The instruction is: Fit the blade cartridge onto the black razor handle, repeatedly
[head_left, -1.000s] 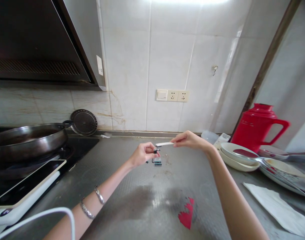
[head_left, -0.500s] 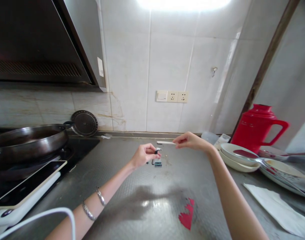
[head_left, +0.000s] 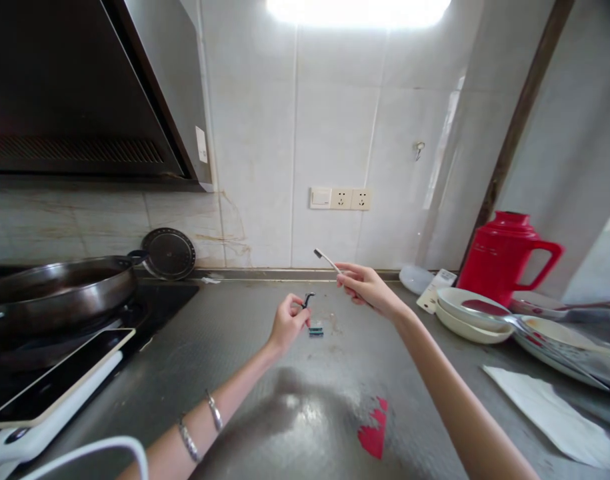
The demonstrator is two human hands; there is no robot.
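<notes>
My left hand (head_left: 289, 325) is closed in a pinch on a small black curved tool (head_left: 308, 301), held just above the steel counter. Its exact kind is too small to tell. To the right and slightly higher, my right hand (head_left: 367, 288) grips a toothbrush (head_left: 327, 261) by its white handle. The dark bristled head points up and left, apart from the black tool. Just below my left fingertips, a small teal-and-dark piece (head_left: 315, 331) lies on the counter (head_left: 265, 413).
At left, a steel pan (head_left: 59, 290) sits on the black stove, with a phone (head_left: 59, 377) on a white stand in front. Bowls (head_left: 472, 327), a red thermos (head_left: 502, 260) and white paper (head_left: 549, 413) stand or lie at right. A red patch (head_left: 375, 433) marks the near counter.
The toothbrush has swung from level to tilted, its bristled head now raised up and away from the black tool. My left hand has shifted slightly and turned the tool, uncovering the teal piece more.
</notes>
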